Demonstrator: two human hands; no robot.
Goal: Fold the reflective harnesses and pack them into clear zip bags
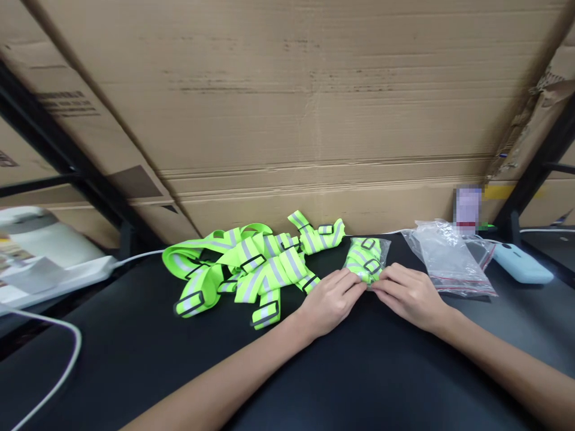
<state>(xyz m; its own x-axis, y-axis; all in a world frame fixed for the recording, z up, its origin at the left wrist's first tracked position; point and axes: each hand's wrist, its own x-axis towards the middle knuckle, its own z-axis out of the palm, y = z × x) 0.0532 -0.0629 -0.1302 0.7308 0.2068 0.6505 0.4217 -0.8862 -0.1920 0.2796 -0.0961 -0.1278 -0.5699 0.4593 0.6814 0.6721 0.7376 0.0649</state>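
A clear plastic bag lies on the black table with a folded neon-green reflective strap and its black buckles inside. My left hand pinches the near left edge of this bag. On the near right edge, the fingers of my right hand are pressed together in the same way. Both sets of fingertips hide the bag's near edge. Just left of my left hand is a pile of loose neon-green reflective straps with grey stripes and black buckles.
Empty zip bags are stacked right of my right hand, beside a light-blue device. Cardboard walls the back. At left are a white power strip, a bottle-like white container and a white cable.
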